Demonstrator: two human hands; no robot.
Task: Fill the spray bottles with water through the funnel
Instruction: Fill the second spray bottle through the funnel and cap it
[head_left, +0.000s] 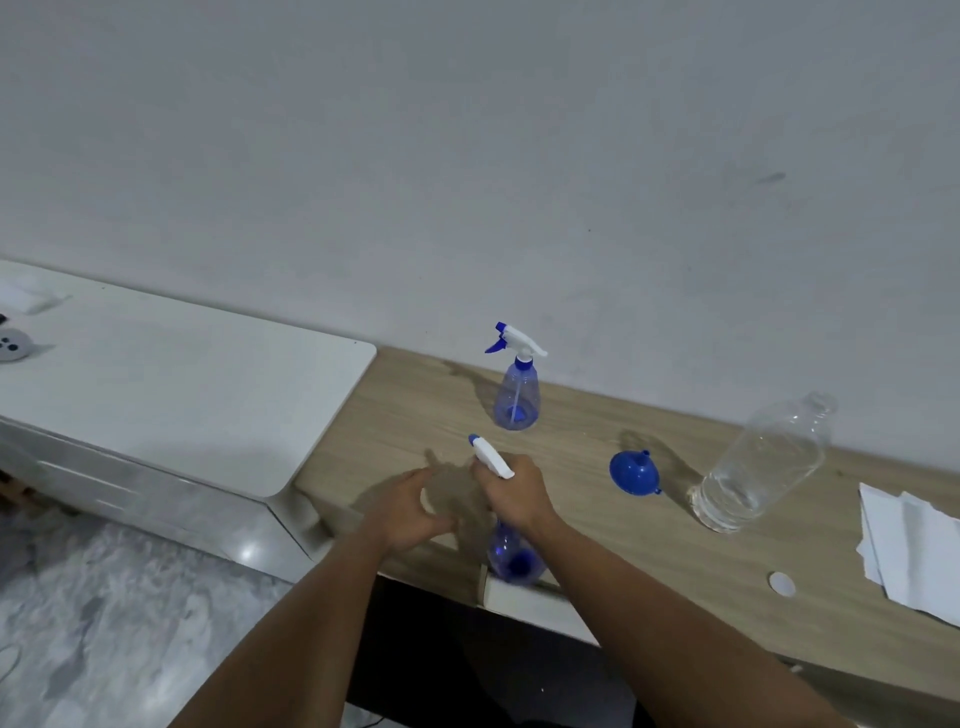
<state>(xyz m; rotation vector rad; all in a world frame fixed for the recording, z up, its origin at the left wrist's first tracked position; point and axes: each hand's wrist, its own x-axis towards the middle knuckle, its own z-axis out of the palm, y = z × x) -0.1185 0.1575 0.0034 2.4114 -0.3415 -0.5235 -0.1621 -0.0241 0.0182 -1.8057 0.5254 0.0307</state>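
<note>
Bottle (511, 558) under right hand (511, 493) (left hand (410, 512) beside).

Dim bluish light; soft shadows on table (597, 519); wide-angle bending edges; slight blur.

Near spray bottle (511, 558): neck hidden under right hand (511, 493), body blurred. Paper sheets (904, 551) cut off at right edge.

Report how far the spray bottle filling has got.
Done: nothing looks filled; the far spray bottle stands capped by the wall. In hand: the right hand grips the near spray bottle by its head, while the left hand hovers open beside it. Left: the funnel lies unused beside the uncapped water bottle.
</note>
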